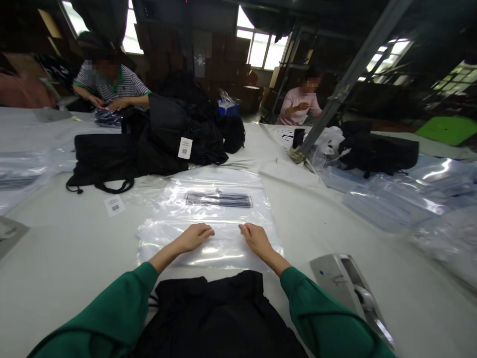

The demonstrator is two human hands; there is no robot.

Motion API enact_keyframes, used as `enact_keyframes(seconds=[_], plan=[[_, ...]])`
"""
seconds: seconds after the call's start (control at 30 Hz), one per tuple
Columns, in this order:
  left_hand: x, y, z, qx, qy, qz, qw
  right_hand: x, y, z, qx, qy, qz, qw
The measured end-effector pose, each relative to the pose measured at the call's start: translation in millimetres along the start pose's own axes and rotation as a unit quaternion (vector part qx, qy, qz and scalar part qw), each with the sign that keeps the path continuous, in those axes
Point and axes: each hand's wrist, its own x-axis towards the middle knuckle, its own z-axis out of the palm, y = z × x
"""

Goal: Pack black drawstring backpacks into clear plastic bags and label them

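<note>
A stack of clear plastic bags point(219, 214) lies flat on the white table, with a printed black text panel towards its far side. My left hand point(196, 236) and my right hand point(256, 237) are both closed in a pinch over the near half of the stack, a short way apart. Each seems to grip the film of the top plastic bag between thumb and fingers, though the fingertips are partly hidden. Closest to me, below the bags, a black garment point(223, 318) is spread out, its top edge just short of the stack.
Black garments point(160, 134) with a white tag point(185, 148) are heaped beyond the bags. A grey tape dispenser point(350, 288) stands at right. More plastic bags point(402, 194) lie by a slanted metal post point(346, 84). Two people point(112, 82) work across the table point(305, 238).
</note>
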Motion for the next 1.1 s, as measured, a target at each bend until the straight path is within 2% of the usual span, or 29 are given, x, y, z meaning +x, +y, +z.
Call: enact_keyframes(seconds=[0.07,0.17,0.27,0.33,0.4,0.47,0.63,0.73,0.8,0.87,1.0,1.1], plan=[[3.2,-2.6,-3.0,-0.008,0.011,-0.006,1.000,-1.5,-3.3,0.6,-0.008,0.019,-0.008,1.000],[9.6,2.2,-1.5,0.013,0.052,-0.011,0.998,-1.3,-21.3,3.8,-0.019,0.050,-0.037,0.998],[14.7,12.4,2.0,0.051,0.092,0.002,0.994,5.0,-40.6,9.6,-0.101,0.064,-0.076,0.990],[13.8,14.6,-0.1,0.080,0.103,0.013,0.991,9.8,-41.4,10.2,-0.161,0.059,-0.083,0.982],[7.6,8.1,-8.2,0.110,0.107,0.013,0.988,10.9,-28.4,4.6,-0.188,0.056,-0.071,0.978],[-4.1,-7.5,-21.1,0.139,0.122,-0.013,0.983,6.1,-4.3,-7.9,-0.210,0.062,-0.056,0.974],[-46.8,-60.1,-54.1,0.184,0.217,-0.153,0.946,-23.6,62.2,-46.9,-0.227,0.107,-0.001,0.968],[-64.7,-75.5,-60.5,0.178,0.247,-0.204,0.931,-38.8,71.6,-52.4,-0.208,0.143,0.025,0.967],[-66.3,-73.0,-58.6,0.170,0.254,-0.209,0.929,-42.4,53.6,-45.4,-0.190,0.158,0.010,0.969],[-59.7,-60.9,-55.0,0.168,0.269,-0.205,0.926,-40.3,17.3,-33.9,-0.161,0.166,-0.039,0.972],[-36.7,-21.9,-50.8,0.176,0.295,-0.172,0.923,-21.5,-73.1,-9.6,-0.109,0.187,-0.157,0.963],[-26.6,3.3,-49.4,0.166,0.298,-0.134,0.930,0.7,-111.1,6.3,-0.136,0.176,-0.183,0.958]])
